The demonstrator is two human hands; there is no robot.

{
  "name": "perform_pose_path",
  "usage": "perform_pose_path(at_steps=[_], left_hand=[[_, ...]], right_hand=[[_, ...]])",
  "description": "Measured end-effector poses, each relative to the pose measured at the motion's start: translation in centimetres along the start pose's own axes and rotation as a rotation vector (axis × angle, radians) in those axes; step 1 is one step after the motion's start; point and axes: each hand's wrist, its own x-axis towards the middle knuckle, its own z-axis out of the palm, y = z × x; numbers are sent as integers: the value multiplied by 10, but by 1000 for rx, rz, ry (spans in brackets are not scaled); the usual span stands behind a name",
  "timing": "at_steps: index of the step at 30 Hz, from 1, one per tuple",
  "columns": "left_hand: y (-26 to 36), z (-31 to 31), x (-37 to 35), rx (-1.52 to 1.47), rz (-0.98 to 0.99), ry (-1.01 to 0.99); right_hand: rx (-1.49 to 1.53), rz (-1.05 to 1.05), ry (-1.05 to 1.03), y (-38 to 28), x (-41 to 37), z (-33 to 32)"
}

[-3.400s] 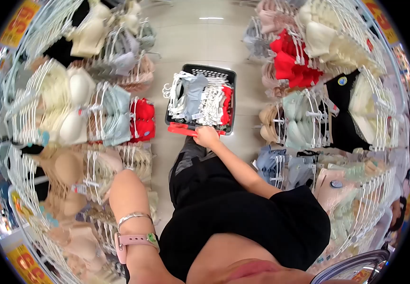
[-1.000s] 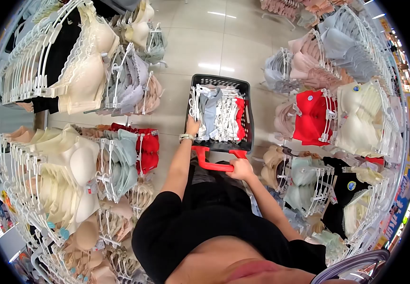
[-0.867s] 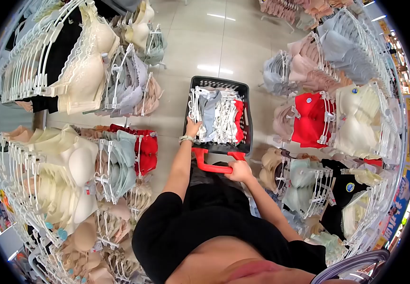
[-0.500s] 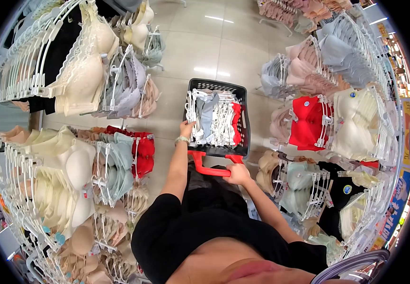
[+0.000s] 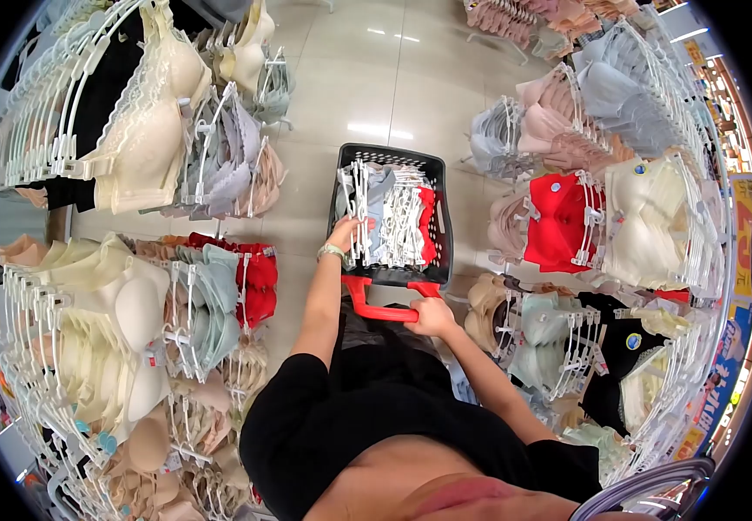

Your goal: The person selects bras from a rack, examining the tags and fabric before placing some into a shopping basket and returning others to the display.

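Our right hand (image 5: pixel 434 318) wrapped round the red handle (image 5: pixel 383 313), black basket (image 5: pixel 393 277) just ahead of it, our left hand (image 5: pixel 344 234) at the white hangers (image 5: pixel 360 193) inside, whether gripping we cannot tell

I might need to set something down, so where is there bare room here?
The widest free patch is the floor beyond the basket, between the hanging bras on both sides. A narrower bare strip lies between the basket and the left-side red bras. The basket itself is crowded with hangers, the left hand at their edge.
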Motion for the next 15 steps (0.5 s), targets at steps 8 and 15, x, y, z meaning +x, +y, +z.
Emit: perform_pose_path(at_steps=[8,15], left_hand=[[27,73,-33,179,-5,-170],[69,151,-97,288,165,-538]], right_hand=[[-1,-22,86,3,1,4],[-54,-27,105,7,5,5]])
